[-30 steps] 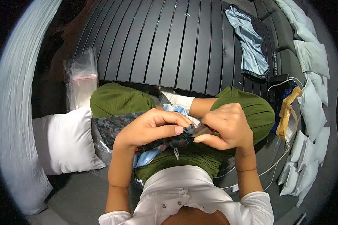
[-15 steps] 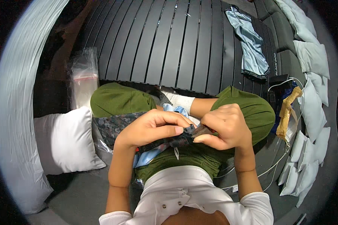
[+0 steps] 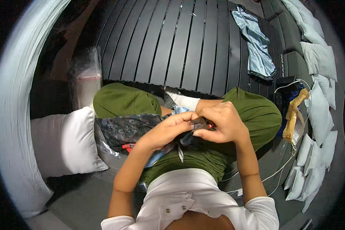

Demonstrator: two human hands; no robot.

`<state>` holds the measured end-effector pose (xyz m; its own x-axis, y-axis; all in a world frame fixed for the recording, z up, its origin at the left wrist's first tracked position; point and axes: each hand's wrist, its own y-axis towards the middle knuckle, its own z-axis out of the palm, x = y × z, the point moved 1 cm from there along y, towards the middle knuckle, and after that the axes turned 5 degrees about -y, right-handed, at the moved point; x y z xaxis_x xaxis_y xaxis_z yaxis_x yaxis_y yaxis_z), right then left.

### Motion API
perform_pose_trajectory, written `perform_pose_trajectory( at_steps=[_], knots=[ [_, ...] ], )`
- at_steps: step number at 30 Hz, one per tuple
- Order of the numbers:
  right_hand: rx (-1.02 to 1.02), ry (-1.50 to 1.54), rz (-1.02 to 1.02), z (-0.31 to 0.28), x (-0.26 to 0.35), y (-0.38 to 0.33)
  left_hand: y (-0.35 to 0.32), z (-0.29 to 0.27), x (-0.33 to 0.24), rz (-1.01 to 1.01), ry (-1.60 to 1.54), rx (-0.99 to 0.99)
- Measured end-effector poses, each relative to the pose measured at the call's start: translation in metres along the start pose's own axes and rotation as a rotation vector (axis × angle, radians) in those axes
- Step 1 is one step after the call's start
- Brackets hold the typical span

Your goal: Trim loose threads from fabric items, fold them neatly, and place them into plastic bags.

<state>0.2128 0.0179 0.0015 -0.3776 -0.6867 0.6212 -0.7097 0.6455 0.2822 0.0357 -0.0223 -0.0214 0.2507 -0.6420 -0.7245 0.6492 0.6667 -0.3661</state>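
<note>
Across my lap lies a dark camouflage fabric piece (image 3: 127, 131), its gathered edge running up between my hands. My left hand (image 3: 168, 130) pinches that dark edge between thumb and fingers. Close beside it, my right hand (image 3: 224, 122) pinches the same edge from the other side, thumb pointing left. A small red bit (image 3: 211, 125) shows by the right fingers. Near my left forearm, a red strip (image 3: 127, 146) sticks out from the fabric. Some light blue cloth (image 3: 154, 158) peeks out beneath it. The fingers cover much of the held edge.
Ahead is a black slatted table (image 3: 168, 46) with a light blue satin cloth (image 3: 253, 42) on its right side. At left stand clear plastic bags (image 3: 88, 82) and a white pillow (image 3: 67, 143). White pillows (image 3: 314, 153), a yellow cloth (image 3: 294, 115) and cables (image 3: 274, 174) are at right.
My left hand has moved slightly right and up, closer to the right hand. My right hand has shifted a little left. More camouflage fabric and the red strip now show beside my left forearm.
</note>
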Motion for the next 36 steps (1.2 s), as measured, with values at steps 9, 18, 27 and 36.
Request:
perform_pose_trajectory(
  at_steps=[9,18,27,36],
  knots=[
    [0.029,-0.040,0.066,0.020,-0.016,-0.010,0.000,0.005,0.019,0.040,-0.189,-0.119],
    [-0.002,0.052,0.002,-0.003,-0.004,-0.004,-0.004,0.004,0.005,0.032,-0.129,-0.064],
    [-0.069,0.000,-0.070,-0.017,0.006,0.003,-0.011,0.010,-0.017,0.126,0.046,-0.083],
    [-0.047,-0.023,-0.041,-0.021,0.011,0.008,-0.014,0.006,-0.029,0.141,0.157,-0.115]
  ],
)
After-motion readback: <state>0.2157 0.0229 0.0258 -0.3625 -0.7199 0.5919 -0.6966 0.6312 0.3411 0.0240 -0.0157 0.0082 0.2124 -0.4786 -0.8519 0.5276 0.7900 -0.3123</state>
